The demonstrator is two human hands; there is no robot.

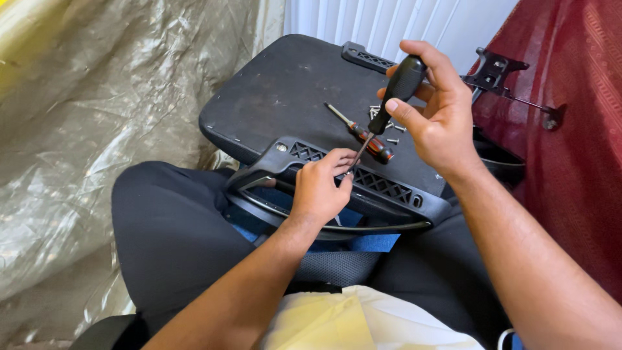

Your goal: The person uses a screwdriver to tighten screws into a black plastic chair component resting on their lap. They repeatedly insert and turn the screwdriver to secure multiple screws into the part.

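Fingers of right hand (433, 116) wrap screwdriver (393, 97) handle, wrist raised; left hand (319, 186) fingers pinch shaft tip at armrest bracket (382, 188).

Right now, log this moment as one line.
right hand: grips black-handled screwdriver | left hand: steadies its tip on black plastic chair armrest bracket | red-and-black screwdriver, loose screws: on seat base

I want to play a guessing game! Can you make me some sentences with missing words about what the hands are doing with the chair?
1. The right hand grips the black handle of a ____.
2. The left hand steadies the tool's thin metal shaft near its ____.
3. A second screwdriver, with a red and black handle, lies on the black ____.
4. Several loose ____ lie beside that spare tool.

Missing words: screwdriver; tip; seat; screws
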